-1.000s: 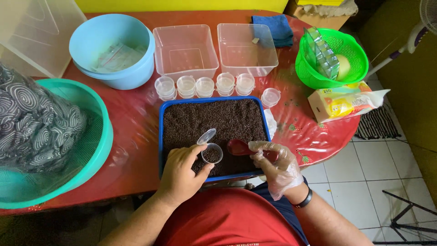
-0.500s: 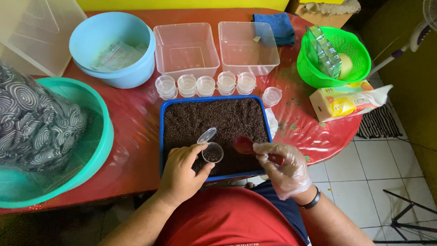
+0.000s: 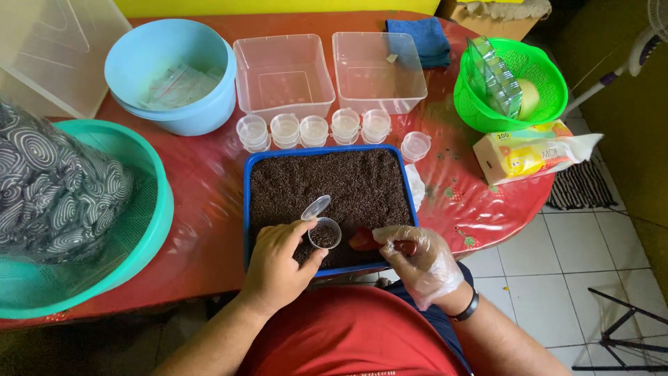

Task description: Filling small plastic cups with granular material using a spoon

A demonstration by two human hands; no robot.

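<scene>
A blue tray [image 3: 245, 182] full of dark brown grains sits at the near edge of the red table. My left hand [image 3: 278, 261] holds a small clear cup [image 3: 325, 232] with a hinged lid open, over the tray's near part. Some dark grains lie in the cup. My right hand [image 3: 419, 259], in a clear plastic glove, grips a small red spoon [image 3: 366, 239] just right of the cup.
Several small clear lidded cups [image 3: 314, 129] line the tray's far side. Behind them stand two clear boxes [image 3: 284, 75], a light blue bowl [image 3: 172, 73], a green basket [image 3: 513, 83], a tissue pack [image 3: 529, 150] and a teal basin [image 3: 149, 230] with patterned cloth.
The right hand has drawn the red spoon closer to the cup. The left hand and cup stay nearly still.
</scene>
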